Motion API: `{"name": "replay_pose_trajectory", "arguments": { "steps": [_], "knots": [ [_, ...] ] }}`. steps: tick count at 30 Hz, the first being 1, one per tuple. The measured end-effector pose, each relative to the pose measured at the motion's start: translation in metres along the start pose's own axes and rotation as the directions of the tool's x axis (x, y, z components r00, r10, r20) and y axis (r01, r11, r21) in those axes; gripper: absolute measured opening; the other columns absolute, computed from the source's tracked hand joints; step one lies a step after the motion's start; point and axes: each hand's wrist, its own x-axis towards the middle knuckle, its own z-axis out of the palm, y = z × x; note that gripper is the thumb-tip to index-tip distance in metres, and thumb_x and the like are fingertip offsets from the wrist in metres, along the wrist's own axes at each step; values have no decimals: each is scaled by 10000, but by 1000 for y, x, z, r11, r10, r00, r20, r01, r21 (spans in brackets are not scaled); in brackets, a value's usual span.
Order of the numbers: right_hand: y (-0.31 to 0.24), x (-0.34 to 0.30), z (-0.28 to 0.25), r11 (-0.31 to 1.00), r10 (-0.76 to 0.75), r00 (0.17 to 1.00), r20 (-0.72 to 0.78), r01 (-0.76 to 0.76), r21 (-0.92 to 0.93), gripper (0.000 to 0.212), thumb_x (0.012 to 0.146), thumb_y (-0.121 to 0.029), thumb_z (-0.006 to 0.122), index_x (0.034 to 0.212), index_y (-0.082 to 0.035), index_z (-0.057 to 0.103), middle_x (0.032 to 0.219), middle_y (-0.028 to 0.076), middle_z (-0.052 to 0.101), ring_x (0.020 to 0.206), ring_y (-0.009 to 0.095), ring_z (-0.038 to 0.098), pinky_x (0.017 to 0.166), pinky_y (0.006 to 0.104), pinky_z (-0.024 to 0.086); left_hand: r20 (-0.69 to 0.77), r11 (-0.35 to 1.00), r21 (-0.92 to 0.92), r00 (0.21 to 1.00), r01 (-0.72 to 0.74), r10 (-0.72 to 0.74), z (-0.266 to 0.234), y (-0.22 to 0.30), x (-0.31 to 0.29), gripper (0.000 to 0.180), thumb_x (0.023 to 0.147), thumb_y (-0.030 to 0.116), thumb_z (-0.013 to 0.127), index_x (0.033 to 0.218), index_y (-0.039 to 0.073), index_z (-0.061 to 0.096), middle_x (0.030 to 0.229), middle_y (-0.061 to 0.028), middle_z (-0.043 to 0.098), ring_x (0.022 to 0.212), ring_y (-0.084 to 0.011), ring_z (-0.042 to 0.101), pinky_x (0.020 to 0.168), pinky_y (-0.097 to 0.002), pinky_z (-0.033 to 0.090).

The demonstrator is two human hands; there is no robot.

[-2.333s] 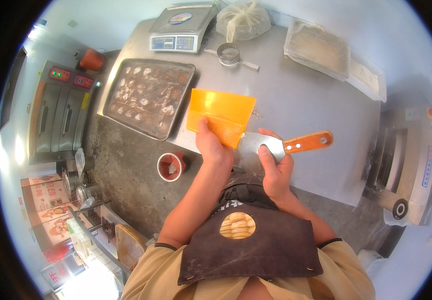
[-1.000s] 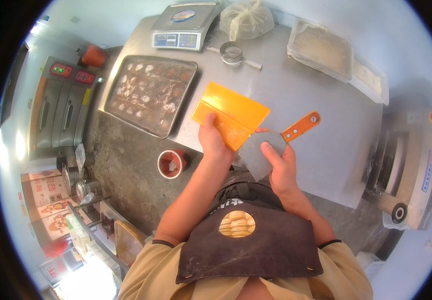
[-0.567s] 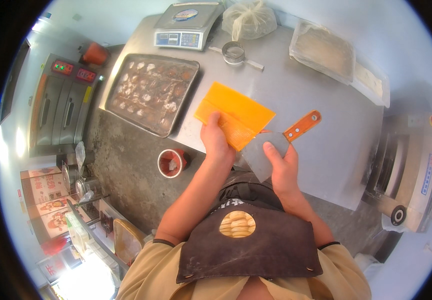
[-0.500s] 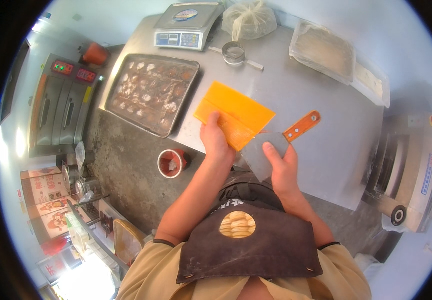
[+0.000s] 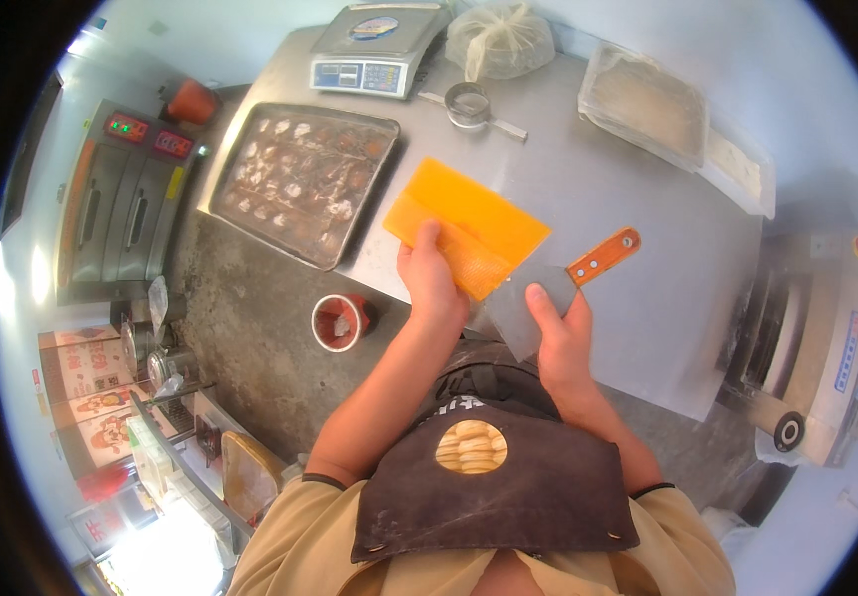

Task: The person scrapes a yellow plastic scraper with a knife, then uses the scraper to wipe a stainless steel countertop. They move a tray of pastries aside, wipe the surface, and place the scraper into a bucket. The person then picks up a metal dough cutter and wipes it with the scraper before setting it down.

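Observation:
My left hand (image 5: 431,270) grips a flat orange plastic dough scraper (image 5: 484,223) by its lower left side, thumb on top. In my right hand (image 5: 560,333) is a metal scraper (image 5: 521,308), pinched by its blade with the thumb across it. Its wooden handle (image 5: 604,255) points away to the upper right. The two scrapers meet or nearly meet at the orange one's lower right edge; whether they touch I cannot tell. Both are held over the near edge of the steel table (image 5: 638,298). The fingers under each scraper are hidden.
On the table stand a dark tray (image 5: 381,164) of brown pieces with whitish patches, a scale (image 5: 359,76), a tied plastic bag (image 5: 499,45), a sieve (image 5: 469,106) and a plastic-covered tub (image 5: 644,104). A red bin (image 5: 338,323) is on the floor, a machine (image 5: 816,338) to the right, ovens (image 5: 116,209) to the left.
The metal scraper has tilted slightly and shifted a little, its handle now lower and farther right. The orange scraper has barely moved.

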Motion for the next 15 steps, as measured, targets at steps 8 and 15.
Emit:
{"name": "replay_pose_trajectory", "arguments": {
  "steps": [8,15],
  "knots": [
    [3,2,-8,1000,6,995,102,-6,-7,292,1066,-175,637,1277,27,630,1171,52,697,1053,117,625,920,303,510,14,973,-42,974,227,-226,-9,-3,9,431,1086,232,459,1440,-10,499,1392,-179,629,1276,-353,632,1107,-495,508],
    [5,1,-9,1000,-4,997,73,6,-26,284,1058,-179,652,1259,21,634,1157,50,697,1044,117,628,917,305,511,-6,961,-27,961,277,-277,-13,-7,12,443,1086,225,439,1445,-27,494,1396,-196,630,1295,-357,626,1126,-502,497]
  ]
}}
